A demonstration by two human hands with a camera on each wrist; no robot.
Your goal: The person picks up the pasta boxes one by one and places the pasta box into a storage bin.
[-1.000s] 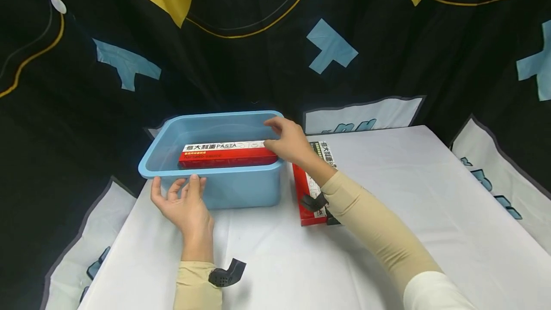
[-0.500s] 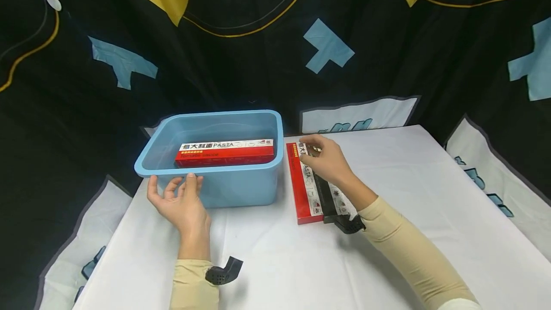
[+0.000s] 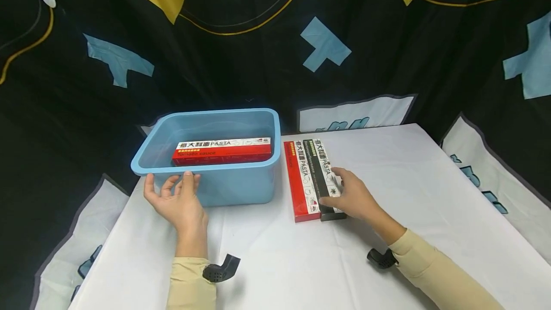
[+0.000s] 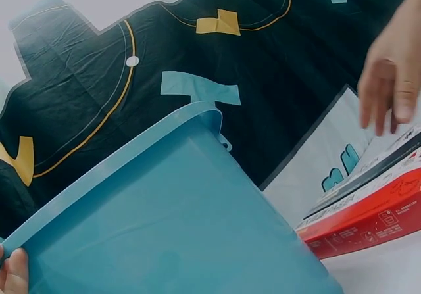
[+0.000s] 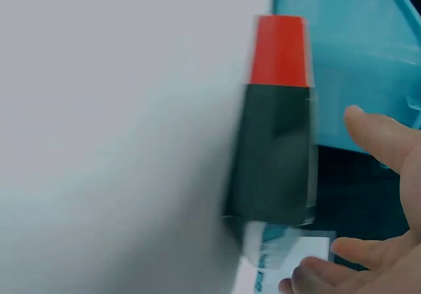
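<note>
In the head view, my left hand (image 3: 178, 202) holds the near rim of a blue plastic basin (image 3: 234, 185), its fingertips tucked at the lip. Inside the basin lies a red-and-white pasta box (image 3: 221, 156), lettered "Tomato sauce". To the right, my right hand (image 3: 355, 196) is over the near end of a black-and-white pasta box (image 3: 316, 171), thumb and fingers spread to either side of it. The right wrist view shows a gap between those fingers and the black box (image 5: 276, 152). Another red-and-white pasta box (image 3: 298, 183) lies flat along its left side.
A white cloth covers the table (image 3: 275, 262). Behind it hangs a black curtain (image 3: 241, 71) with yellow and blue shapes. Each wrist carries a small black camera mount (image 3: 221, 269).
My right hand has left the box in the basin and moved right, then toward me, to the black pasta box. My left hand stays at the basin's rim.
</note>
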